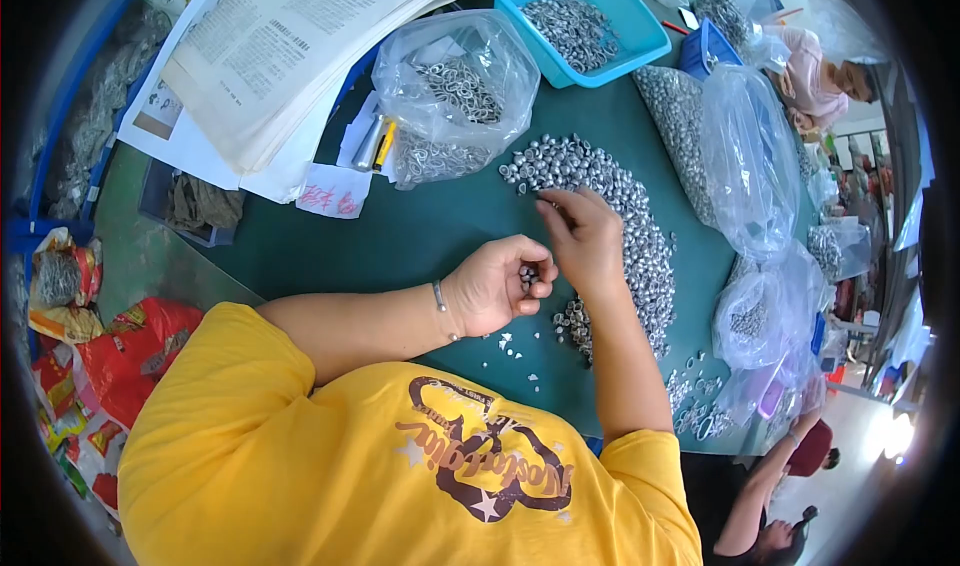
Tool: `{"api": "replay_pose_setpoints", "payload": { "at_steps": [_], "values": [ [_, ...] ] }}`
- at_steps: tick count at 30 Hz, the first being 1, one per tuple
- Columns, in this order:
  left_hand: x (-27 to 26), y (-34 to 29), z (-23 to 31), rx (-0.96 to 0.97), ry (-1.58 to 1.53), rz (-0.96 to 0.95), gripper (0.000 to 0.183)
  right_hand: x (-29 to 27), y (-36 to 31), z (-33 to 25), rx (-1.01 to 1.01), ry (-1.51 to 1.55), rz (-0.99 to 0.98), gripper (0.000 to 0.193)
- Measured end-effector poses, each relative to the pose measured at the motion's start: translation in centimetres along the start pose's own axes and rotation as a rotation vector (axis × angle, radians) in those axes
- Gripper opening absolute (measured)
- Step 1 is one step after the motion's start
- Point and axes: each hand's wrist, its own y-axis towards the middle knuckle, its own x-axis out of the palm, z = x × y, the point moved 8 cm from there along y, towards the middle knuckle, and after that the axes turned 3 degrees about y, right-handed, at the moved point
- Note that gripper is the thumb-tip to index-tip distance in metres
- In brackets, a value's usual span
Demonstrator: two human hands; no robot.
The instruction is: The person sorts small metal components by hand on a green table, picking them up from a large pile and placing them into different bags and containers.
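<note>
My left hand (500, 288) is cupped, palm turned up, with its fingers curled round several small grey metal pieces (528, 277). Just to its right, my right hand (588, 238) reaches over the near side of a long curved pile of small shiny metal pieces (640, 256). Thumb and forefinger are pinched together at the pile's edge, and whatever is between them is too small to make out. A few white flakes (507, 342) lie on the green tabletop (400, 251) below my left hand.
Beyond the hands stand a clear plastic bag (455, 96) of metal rings and a blue basket (655, 51) of metal parts. Papers (270, 56) lie at the far left, beside a yellow cutter knife (385, 146). More filled bags (750, 166) line the right, where other people sit.
</note>
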Motion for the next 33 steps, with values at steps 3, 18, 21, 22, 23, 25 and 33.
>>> {"api": "replay_pose_setpoints", "payload": {
  "at_steps": [3,18,21,22,23,25,33],
  "values": [
    [-0.2,0.1,0.1,0.017,-0.019,0.043,0.013,1.6,1.2,-1.3,-0.173,-0.232,-0.065,0.008],
    [-1.2,-0.1,1.2,0.168,-0.185,0.136,0.025,-0.1,-1.0,-3.8,-0.073,0.39,-0.355,0.014],
    [-2.2,0.4,1.2,0.167,-0.229,0.038,0.025,0.3,-1.4,-7.9,-0.374,0.408,-0.457,0.019],
    [-1.6,0.2,1.3,0.164,-0.229,0.109,0.024,0.1,-1.0,-7.0,-0.347,0.372,-0.411,0.018],
    [-1.6,-0.1,1.5,0.163,-0.23,0.18,0.023,0.0,-0.3,-6.2,-0.322,0.338,-0.366,0.017],
    [-1.7,0.0,0.5,0.054,-0.15,0.153,0.018,-0.4,1.8,-4.5,-0.289,0.09,-0.119,0.012],
    [-1.6,-0.3,0.2,0.009,-0.149,0.187,0.018,3.5,3.6,-2.9,-0.395,-0.035,-0.086,0.015]
  ]
}}
